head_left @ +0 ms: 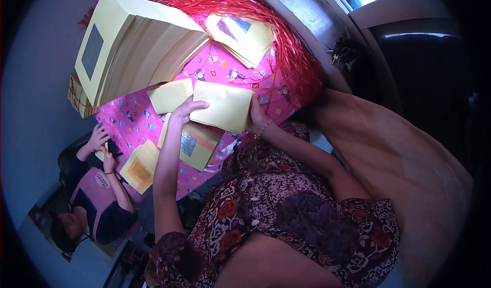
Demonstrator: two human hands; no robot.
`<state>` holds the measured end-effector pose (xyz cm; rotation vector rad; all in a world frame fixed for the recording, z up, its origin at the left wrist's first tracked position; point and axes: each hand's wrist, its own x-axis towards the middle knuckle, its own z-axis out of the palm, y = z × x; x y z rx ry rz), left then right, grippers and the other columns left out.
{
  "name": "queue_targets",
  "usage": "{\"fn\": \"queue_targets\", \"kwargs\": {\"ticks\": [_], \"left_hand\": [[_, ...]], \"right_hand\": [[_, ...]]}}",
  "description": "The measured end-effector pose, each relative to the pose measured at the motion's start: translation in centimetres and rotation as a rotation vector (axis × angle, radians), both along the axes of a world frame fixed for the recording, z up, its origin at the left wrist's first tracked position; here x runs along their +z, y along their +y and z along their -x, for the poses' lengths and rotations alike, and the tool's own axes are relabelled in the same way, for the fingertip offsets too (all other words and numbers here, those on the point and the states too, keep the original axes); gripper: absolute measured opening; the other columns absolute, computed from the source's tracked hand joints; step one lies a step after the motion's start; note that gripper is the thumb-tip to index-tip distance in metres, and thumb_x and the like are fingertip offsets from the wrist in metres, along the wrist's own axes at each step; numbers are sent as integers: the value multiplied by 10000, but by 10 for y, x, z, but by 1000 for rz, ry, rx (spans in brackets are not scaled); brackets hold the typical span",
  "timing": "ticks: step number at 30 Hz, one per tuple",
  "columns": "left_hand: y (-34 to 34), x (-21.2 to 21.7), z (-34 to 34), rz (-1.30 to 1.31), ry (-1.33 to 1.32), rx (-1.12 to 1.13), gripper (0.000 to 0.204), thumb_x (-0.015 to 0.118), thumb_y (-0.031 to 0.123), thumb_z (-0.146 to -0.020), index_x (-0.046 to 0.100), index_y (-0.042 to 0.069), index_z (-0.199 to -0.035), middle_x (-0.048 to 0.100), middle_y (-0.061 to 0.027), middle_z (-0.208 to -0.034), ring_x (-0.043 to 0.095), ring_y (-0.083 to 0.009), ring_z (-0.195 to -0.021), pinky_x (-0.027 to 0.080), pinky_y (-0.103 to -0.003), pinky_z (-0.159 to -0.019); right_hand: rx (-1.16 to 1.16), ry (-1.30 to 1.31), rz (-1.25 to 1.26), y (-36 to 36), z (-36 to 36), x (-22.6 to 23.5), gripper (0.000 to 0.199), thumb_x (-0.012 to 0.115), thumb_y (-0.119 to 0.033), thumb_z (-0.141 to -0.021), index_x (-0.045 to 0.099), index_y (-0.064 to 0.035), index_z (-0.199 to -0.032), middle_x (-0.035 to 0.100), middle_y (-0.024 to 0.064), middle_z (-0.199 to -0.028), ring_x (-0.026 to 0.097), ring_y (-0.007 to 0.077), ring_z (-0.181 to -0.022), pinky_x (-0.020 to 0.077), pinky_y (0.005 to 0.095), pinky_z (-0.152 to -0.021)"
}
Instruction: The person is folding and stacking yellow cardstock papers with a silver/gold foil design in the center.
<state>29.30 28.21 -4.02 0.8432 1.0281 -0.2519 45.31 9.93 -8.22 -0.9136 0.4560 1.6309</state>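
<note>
Yellow envelope (pixel 224 106) held by both hands, left (pixel 185 110), right (pixel 257 116), contents unseen.

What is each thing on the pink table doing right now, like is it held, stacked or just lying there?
left hand: gripping the envelope's left edge.
right hand: gripping its right edge.
yellow envelope: held flat above the table by both hands.
big envelope stack: piled high, tilted, window side facing left.
small envelope pile: lying fanned.
windowed envelope: lying flat under the held one.
pink table cover: spread out.
</note>
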Motion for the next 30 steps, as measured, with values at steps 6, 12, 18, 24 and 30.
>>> {"fn": "queue_targets", "kwargs": {"ticks": [6,12,18,24,30], "left_hand": [[-1,-4,1,-48,33,28,757,755,204,-685,420,2,-1333,554,-144,-1228,546,-240,-1133,438,-366,-967],[0,-5,-2,-22,69,27,726,719,170,-703,411,-6,-1336,548,-125,-1219,538,-237,-1135,436,-351,-970],[-4,-5,-3,-50,64,54,768,742,204,-685,408,4,-1347,540,-133,-1240,508,-250,-1171,387,-364,-1011],[1,0,-12,-21,101,22,797,757,229,-678,403,4,-1355,535,-140,-1255,488,-251,-1191,353,-365,-1032],[-7,-7,-8,-39,97,81,812,757,238,-683,389,1,-1367,528,-139,-1264,474,-249,-1206,345,-361,-1037]], "right_hand": [[-28,50,-40,10,-3,-4,764,198,-668,-930,462,-66,-1320,572,108,-1249,578,234,-1111,465,399,-952],[-36,-2,-36,7,0,-6,746,203,-654,-938,446,-73,-1338,543,97,-1296,544,226,-1157,437,387,-982],[-13,16,-40,4,-12,3,715,177,-620,-960,423,-80,-1359,537,76,-1304,520,203,-1180,412,366,-998],[0,64,-70,-5,-16,-8,735,170,-637,-950,388,-89,-1390,498,85,-1344,506,196,-1197,408,363,-1004],[-23,41,-38,-4,-13,-14,720,170,-626,-957,450,-88,-1344,596,95,-1213,592,175,-1067,477,325,-906]]}}
